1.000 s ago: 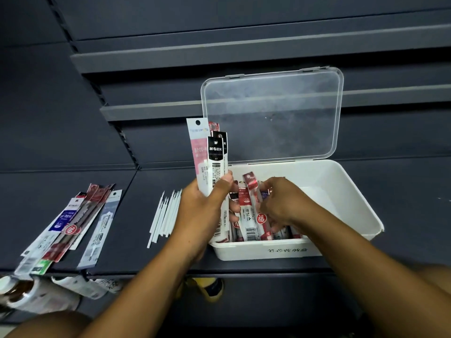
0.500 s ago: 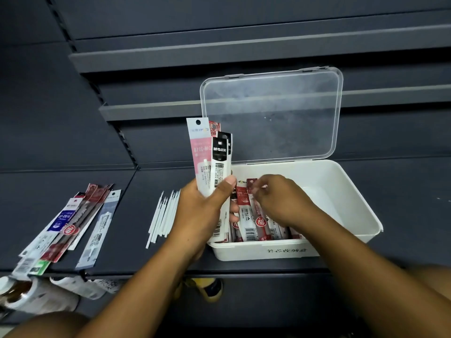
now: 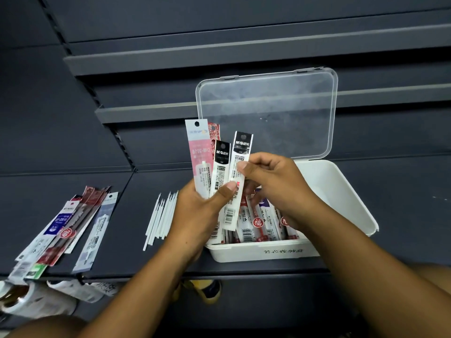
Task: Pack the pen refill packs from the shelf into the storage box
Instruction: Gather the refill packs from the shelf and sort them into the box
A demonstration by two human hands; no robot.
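Note:
A white storage box (image 3: 341, 196) stands on the dark shelf with its clear lid (image 3: 268, 113) tilted up behind it. Several refill packs (image 3: 258, 223) lie inside at its left end. My left hand (image 3: 197, 215) grips a fan of upright packs (image 3: 201, 157), a pink one and a black-topped one among them, beside the box's left wall. My right hand (image 3: 273, 181) pinches another black-topped pack (image 3: 238, 172) at the right of that fan, above the box. More packs (image 3: 63, 228) lie in a loose pile at the shelf's left.
Several loose white refill sticks (image 3: 161, 215) lie on the shelf between the pile and the box. Empty dark shelves (image 3: 219, 50) rise behind. Below the shelf edge at left are pale wrapped items (image 3: 36, 301), and a yellow object (image 3: 207, 291) shows under my arms.
My right hand has come up out of the box and now pinches a black-topped pack at the fan in my left hand. That pack stands apart to the right.

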